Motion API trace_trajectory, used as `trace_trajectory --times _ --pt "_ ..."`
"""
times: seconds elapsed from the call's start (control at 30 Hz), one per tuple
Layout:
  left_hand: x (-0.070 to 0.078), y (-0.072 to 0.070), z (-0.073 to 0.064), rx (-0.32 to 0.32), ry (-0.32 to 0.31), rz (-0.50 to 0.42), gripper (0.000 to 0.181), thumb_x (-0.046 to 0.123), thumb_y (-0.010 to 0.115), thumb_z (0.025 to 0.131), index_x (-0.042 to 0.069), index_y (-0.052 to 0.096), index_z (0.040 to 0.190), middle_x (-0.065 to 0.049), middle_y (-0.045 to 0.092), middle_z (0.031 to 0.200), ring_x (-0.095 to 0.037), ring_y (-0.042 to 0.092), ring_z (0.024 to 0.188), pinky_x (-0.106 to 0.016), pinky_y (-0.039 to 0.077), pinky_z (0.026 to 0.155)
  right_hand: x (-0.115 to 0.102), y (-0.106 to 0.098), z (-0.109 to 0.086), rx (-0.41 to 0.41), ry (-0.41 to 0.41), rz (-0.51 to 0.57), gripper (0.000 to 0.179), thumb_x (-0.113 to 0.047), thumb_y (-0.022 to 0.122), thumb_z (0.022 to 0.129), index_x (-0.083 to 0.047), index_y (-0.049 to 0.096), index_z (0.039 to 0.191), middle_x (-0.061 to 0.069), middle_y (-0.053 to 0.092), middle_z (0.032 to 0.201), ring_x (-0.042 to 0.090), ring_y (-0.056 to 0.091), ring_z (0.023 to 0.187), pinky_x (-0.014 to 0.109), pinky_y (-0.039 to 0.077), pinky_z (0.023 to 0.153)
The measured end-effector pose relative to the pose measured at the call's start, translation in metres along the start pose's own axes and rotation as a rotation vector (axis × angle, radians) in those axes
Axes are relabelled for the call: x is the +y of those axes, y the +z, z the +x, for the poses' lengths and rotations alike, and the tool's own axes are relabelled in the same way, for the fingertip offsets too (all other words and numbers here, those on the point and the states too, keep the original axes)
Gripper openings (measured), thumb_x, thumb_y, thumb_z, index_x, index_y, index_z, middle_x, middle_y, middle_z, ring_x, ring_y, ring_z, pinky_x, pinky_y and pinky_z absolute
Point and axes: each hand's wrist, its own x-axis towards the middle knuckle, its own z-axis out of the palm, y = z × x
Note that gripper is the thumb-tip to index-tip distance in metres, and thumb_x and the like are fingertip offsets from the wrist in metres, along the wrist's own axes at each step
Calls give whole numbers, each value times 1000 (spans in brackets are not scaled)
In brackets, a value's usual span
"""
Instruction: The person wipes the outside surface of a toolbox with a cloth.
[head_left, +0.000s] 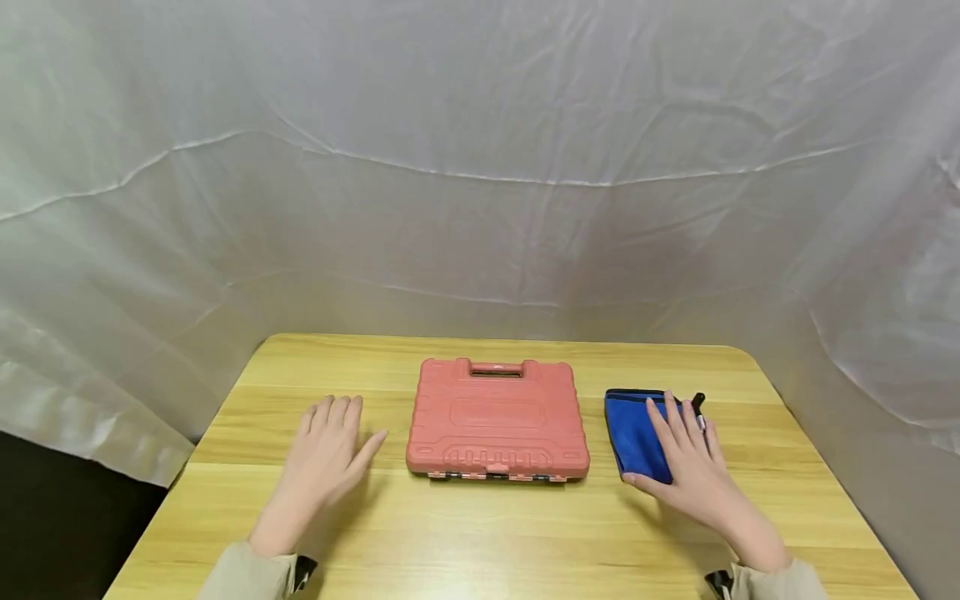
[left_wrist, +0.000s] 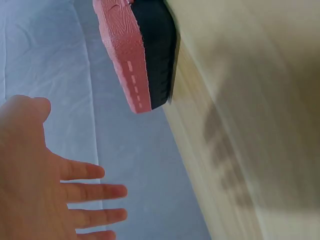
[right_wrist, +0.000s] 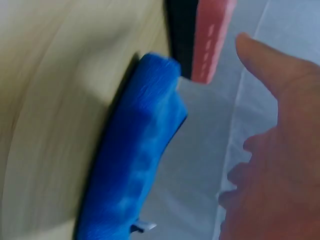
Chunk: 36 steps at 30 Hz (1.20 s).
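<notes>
A red plastic carrying case [head_left: 498, 417] with a dark underside lies flat at the middle of the table, its handle toward the back and its latches toward the front. To its left hovers my left hand [head_left: 322, 454], palm down with fingers straight and holding nothing; the left wrist view shows it apart from the case's side [left_wrist: 127, 60]. My right hand [head_left: 693, 475] is spread above a folded blue cloth [head_left: 636, 433] with black edging, and covers part of it in the head view. In the right wrist view, space shows between that hand and the blue cloth [right_wrist: 132, 150].
The wooden table [head_left: 480, 542] has rounded far corners. White fabric [head_left: 480, 233] hangs behind it and along both sides. A small black strap [head_left: 699, 402] sticks out at the cloth's far right corner. Past the table's left edge is a dark area [head_left: 67, 517].
</notes>
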Motion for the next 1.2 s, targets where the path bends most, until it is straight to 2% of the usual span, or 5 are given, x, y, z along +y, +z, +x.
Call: trace_trajectory --times 0.2,0.37,0.73,0.97,1.2 --pt "6 9 25 -52 51 -7 56 43 49 100 -11 56 115 -25 60 109 -42 56 108 -54 41 98 26 6 6 -66 -87 82 117 -40 82 78 -2 5 158 30 -2 160 44 -9 148 58 -9 115" --pt "8 24 43 -101 50 -6 45 39 48 100 -6 57 102 -19 58 95 -36 56 96 -48 41 90 38 10 12 -207 -53 170 112 -25 85 72 8 16 153 37 7 157 53 1 145 64 -1 113" --pt "19 51 66 -231 -9 -78 57 51 39 103 -2 60 97 -24 63 107 -40 57 105 -49 39 94 42 19 19 -359 16 232 109 -17 80 66 11 17 152 36 2 157 55 -4 144 69 2 110" --pt "30 59 72 -238 -19 -86 54 40 43 102 -10 59 114 -22 63 105 -38 56 102 -48 37 95 45 27 17 -337 0 216 109 -9 76 62 12 18 151 37 3 157 56 -3 143 71 3 108" --pt "36 67 73 -219 -48 -61 44 33 42 102 -7 59 99 -21 60 90 -38 57 92 -47 40 86 52 37 13 -309 -15 186 102 10 63 65 9 12 154 35 0 158 53 -6 144 65 -5 112"
